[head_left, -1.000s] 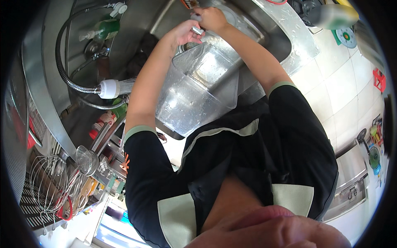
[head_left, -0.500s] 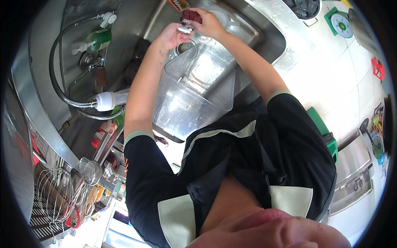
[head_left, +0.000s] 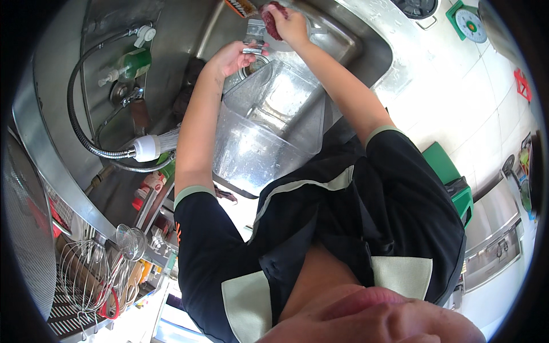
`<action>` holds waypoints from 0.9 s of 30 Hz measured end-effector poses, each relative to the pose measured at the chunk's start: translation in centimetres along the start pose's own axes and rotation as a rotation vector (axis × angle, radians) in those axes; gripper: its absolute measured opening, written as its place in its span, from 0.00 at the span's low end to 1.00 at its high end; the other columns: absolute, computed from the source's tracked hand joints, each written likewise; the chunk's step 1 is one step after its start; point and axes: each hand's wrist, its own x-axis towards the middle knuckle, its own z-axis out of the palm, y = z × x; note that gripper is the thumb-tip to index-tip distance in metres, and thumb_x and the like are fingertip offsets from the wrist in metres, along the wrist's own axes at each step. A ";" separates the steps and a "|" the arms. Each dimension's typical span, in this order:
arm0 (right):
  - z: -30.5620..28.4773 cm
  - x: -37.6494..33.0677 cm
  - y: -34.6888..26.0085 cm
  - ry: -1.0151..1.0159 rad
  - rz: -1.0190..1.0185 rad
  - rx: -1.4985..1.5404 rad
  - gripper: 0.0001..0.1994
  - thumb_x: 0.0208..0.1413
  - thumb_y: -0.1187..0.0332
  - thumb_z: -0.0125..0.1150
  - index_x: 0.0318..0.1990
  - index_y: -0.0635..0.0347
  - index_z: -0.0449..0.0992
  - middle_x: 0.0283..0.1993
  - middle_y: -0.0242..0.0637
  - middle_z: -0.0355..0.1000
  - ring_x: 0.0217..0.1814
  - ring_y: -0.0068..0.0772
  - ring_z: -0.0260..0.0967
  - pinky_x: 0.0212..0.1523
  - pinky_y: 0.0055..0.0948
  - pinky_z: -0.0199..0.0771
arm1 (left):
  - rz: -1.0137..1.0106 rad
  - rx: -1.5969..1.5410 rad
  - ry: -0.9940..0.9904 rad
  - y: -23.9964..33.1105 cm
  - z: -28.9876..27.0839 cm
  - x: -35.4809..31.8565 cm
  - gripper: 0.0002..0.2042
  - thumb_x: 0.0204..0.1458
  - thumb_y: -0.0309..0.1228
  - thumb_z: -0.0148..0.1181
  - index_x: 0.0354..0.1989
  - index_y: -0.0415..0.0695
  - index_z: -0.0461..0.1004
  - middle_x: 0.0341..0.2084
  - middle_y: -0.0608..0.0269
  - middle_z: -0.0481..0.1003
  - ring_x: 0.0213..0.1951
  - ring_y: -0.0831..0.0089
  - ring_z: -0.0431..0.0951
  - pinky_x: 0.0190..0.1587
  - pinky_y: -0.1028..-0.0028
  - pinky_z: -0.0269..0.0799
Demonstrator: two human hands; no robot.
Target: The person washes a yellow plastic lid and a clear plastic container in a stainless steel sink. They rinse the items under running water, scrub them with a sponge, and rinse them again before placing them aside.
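Observation:
Over the far end of the metal sink (head_left: 357, 54), my left hand (head_left: 230, 58) pinches a small shiny silver piece (head_left: 253, 49), whose kind I cannot make out. My right hand (head_left: 293, 27) is closed round a dark red scouring pad (head_left: 273, 22), just beyond and to the right of the left hand. The pad and the silver piece are apart. Below both hands, a large clear plastic tub (head_left: 251, 151) lies tilted in the sink. An orange-bristled brush (head_left: 240, 7) rests at the far rim. Some clear and silvery items under the right hand are partly hidden.
Left of my arm, a white spray head (head_left: 147, 147) on a metal hose runs water. A green pump bottle (head_left: 136, 63) stands by the wall. Whisks (head_left: 86, 274) and a strainer (head_left: 130, 241) hang at lower left. A green dial scale (head_left: 470, 26) sits far right.
My right hand has drawn away from the left, up and to the right, with the red pad. My left hand has dropped slightly nearer, still holding the silver piece.

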 end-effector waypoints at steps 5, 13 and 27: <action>-0.4 -0.4 0.0 -0.256 0.197 0.194 0.22 0.51 0.50 0.54 0.31 0.65 0.77 0.25 0.34 0.73 0.27 0.24 0.69 0.32 0.23 0.68 | 0.119 0.008 0.167 0.8 3.6 -0.9 0.13 0.55 0.24 0.42 0.48 0.31 0.62 0.40 0.44 0.72 0.39 0.64 0.76 0.43 0.74 0.75; -0.4 -1.9 -1.5 -0.546 0.222 0.157 0.25 0.38 0.50 0.68 0.36 0.63 0.73 0.31 0.32 0.71 0.31 0.21 0.66 0.33 0.21 0.66 | -0.086 0.695 0.324 1.6 4.5 0.6 0.20 0.56 0.37 0.33 0.49 0.33 0.63 0.31 0.47 0.75 0.34 0.63 0.78 0.37 0.72 0.74; 0.4 -1.2 -1.0 -0.257 0.456 0.151 0.08 0.37 0.69 0.63 0.22 0.65 0.74 0.21 0.37 0.72 0.22 0.26 0.70 0.23 0.25 0.69 | 0.042 1.039 0.511 5.1 5.4 -1.6 0.31 0.39 0.60 0.53 0.39 0.41 0.71 0.27 0.61 0.75 0.23 0.73 0.74 0.29 0.77 0.67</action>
